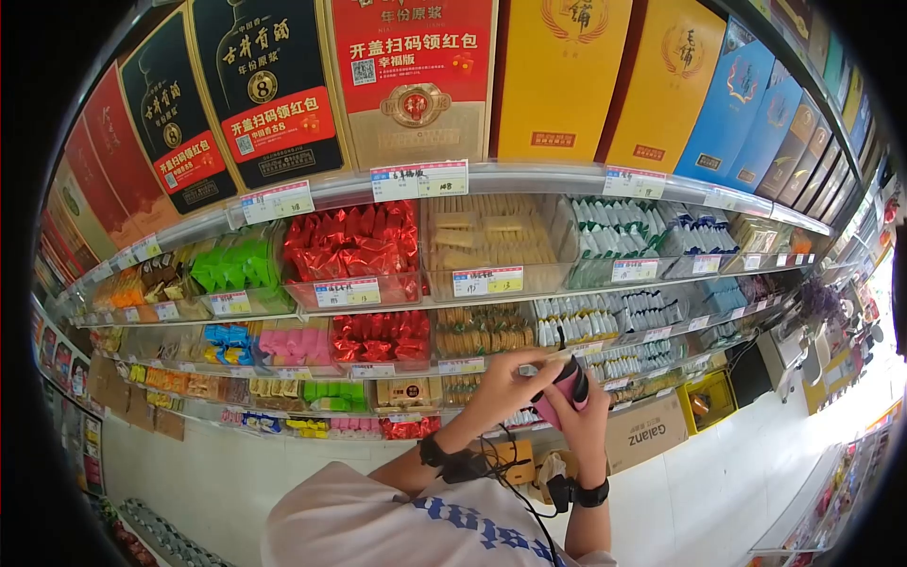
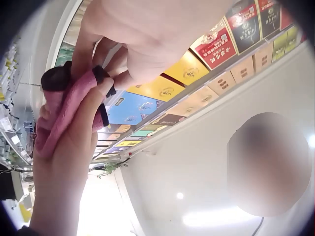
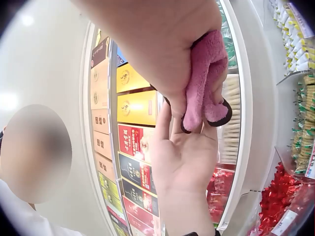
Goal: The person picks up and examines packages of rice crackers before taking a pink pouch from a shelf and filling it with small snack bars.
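A folded pink cloth (image 1: 570, 386) with black edging is up in front of the shelves, between both hands. My right hand (image 1: 588, 416) grips it; in the right wrist view the fuzzy pink cloth (image 3: 209, 73) bulges out of this hand (image 3: 162, 54), its black-edged ends hanging down. From the other side my left hand (image 1: 515, 383) meets the cloth, its fingertips pinching the black edge. In the left wrist view the right thumb lies along the cloth (image 2: 66, 110), close by the curled fingers of the left hand (image 2: 147, 29). The left fingertips are partly hidden behind the cloth in the right wrist view.
Shelves hold bins of wrapped snacks, among them red packets (image 1: 351, 236) and green packets (image 1: 236, 266). Large boxes, including a yellow box (image 1: 557, 85), line the top shelf. Below right are a Galanz carton (image 1: 647, 433) and a yellow crate (image 1: 709, 399). Cables hang between the wrists.
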A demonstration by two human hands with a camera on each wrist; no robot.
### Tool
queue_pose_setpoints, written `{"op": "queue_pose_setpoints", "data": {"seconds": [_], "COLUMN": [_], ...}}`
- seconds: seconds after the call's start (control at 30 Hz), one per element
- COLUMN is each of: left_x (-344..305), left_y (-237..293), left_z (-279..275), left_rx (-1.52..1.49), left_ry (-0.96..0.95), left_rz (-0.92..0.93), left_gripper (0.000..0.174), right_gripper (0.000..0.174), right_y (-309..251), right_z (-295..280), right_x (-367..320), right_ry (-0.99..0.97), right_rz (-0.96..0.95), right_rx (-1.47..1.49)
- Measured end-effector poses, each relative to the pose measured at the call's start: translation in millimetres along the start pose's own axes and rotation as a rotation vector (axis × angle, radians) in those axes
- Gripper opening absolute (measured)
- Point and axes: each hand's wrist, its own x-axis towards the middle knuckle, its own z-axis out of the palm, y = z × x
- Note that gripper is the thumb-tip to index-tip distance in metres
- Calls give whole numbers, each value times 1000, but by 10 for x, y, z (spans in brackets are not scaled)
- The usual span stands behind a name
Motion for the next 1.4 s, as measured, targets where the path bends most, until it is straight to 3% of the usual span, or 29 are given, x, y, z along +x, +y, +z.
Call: {"op": "queue_pose_setpoints", "data": {"seconds": [0.13,0.33,0.43,0.53,0.6,0.67,0.7,0.77,0.8,0.83,0.9,1.03,1.13,1.23,1.33,1.37,1.4], "left_x": [55,72,63,51,21,44,62,64,44,8,-7,49,54,77,92,97,91], "left_y": [-47,43,17,-17,-13,10,11,-53,-104,-177,-210,-216,-271,-301,-310,-339,-366], "left_z": [-210,-214,-175,-143,-115,-70,-32,83,141,196,201,94,51,76,117,111,114], "left_rx": [-4,-26,-88,-157,-223,48,183,424,546,546,531,392,392,433,485,506,523], "left_ry": [-63,-86,-90,-65,-17,87,136,24,-35,-142,-211,-259,-249,-191,-147,-159,-180], "left_rz": [8,-28,-78,-95,-65,147,253,439,529,446,417,416,380,359,326,319,305], "left_gripper": [28,24,25,23,21,19,19,21,22,26,26,26,24,25,25,24,24], "right_gripper": [27,23,22,24,30,41,43,48,46,44,26,14,11,12,13,15,15], "right_y": [138,208,296,358,465,565,585,601,595,570,492,572,539,473,600,642,725], "right_z": [-23,-2,-114,-196,-160,-206,-210,-220,-200,-154,-32,-208,-214,-190,-89,-61,-94], "right_x": [-53,-131,-158,-155,-179,-114,-125,-149,-124,-104,-42,-70,-104,-124,-133,-147,-141], "right_ry": [-96,-59,-52,20,324,434,410,356,79,-5,63,-6,-38,-4,-155,-114,-197], "right_rz": [22,15,89,151,145,159,280,522,395,399,436,518,497,623,474,544,521], "right_rx": [136,352,241,218,184,464,478,502,744,863,937,830,824,989,973,936,948]}}
